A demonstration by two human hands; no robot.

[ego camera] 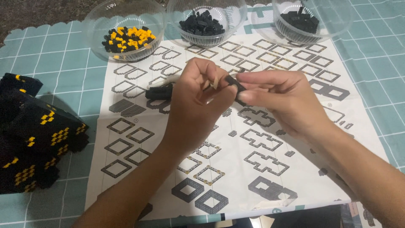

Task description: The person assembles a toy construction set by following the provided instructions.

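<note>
From the head camera, both hands are meeting above a large instruction sheet point(261, 169) spread on a checked teal tablecloth point(55, 80). The right hand point(282, 101) is pinching a small black brick piece point(234, 83) between thumb and forefinger; the piece's long axis is slanting from upper left down to lower right. The left hand point(196, 99) is closing on the same piece from the left, its fingertips touching the piece's upper-left end, so both hands are grasping it, level with each other. A second black block cluster point(159, 92) is lying on the sheet just left of the left hand. Three clear bowls are standing along the far edge: one with black and yellow bricks point(126, 38), two with black bricks point(202, 23). A black-and-yellow built block point(38, 135) is sitting at the left.
</note>
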